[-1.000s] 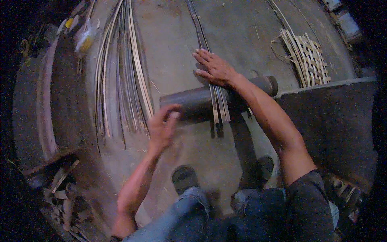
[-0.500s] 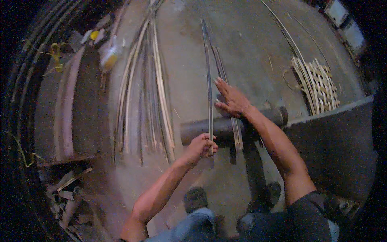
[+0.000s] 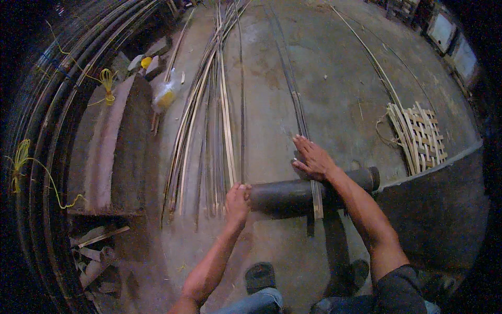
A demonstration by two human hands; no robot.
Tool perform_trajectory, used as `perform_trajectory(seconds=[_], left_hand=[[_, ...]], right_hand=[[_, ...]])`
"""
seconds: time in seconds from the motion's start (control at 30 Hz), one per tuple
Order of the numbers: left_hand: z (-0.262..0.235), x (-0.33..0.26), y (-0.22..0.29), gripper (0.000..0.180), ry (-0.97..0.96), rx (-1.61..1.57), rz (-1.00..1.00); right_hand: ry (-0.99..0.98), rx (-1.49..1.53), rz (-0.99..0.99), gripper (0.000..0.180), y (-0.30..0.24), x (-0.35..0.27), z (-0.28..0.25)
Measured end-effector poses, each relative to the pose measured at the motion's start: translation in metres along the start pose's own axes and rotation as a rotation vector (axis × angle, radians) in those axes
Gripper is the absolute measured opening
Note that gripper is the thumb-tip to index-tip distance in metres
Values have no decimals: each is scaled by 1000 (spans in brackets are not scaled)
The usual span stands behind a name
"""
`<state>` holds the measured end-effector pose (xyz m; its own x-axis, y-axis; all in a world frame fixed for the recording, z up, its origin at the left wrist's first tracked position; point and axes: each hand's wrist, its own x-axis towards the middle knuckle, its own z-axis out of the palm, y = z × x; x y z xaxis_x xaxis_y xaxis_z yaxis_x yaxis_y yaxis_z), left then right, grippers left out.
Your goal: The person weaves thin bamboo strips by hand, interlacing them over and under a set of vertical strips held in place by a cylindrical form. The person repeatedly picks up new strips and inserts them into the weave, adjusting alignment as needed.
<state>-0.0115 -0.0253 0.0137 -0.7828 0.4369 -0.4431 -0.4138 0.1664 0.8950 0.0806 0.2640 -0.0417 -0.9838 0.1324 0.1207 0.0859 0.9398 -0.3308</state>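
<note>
My left hand [image 3: 238, 205] is closed round the near end of a long dark bamboo strip [image 3: 242, 112], just off the left end of a dark cylinder [image 3: 285, 197]. The strip stretches away from me along the floor. Over the cylinder, my right hand [image 3: 315, 161] lies flat with its fingers stretched out, on or just above a pair of long strips [image 3: 318, 203]. Their near ends poke out past the cylinder toward me. Left of my left hand, a fanned bundle of bamboo strips [image 3: 188, 133] rests on the floor, its far parts crossing.
A woven lattice [image 3: 423, 133] with loose strips lies at right, behind a dark panel [image 3: 434, 204]. Long dark poles [image 3: 60, 120] with yellow ties line the left side, beside a block-like stand [image 3: 107, 152]. A clear plastic bag [image 3: 164, 97] sits behind it.
My left hand has moved left with its strip, away from the pair under my right hand and toward the bundle. My right hand stays over the cylinder, still flat. The view has shifted slightly.
</note>
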Motion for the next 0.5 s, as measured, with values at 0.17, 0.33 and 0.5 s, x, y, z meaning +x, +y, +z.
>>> perform_trajectory(seconds=[0.17, 0.33, 0.5], left_hand=[[-18, 19, 20, 18, 67, 101, 50], [-42, 33, 26, 25, -5, 23, 87], [-90, 53, -31, 33, 156, 597, 333]], right_hand=[[16, -11, -32, 76, 8, -2, 4], [-32, 7, 4, 76, 2, -5, -3], [-5, 77, -19, 75, -10, 4, 0]])
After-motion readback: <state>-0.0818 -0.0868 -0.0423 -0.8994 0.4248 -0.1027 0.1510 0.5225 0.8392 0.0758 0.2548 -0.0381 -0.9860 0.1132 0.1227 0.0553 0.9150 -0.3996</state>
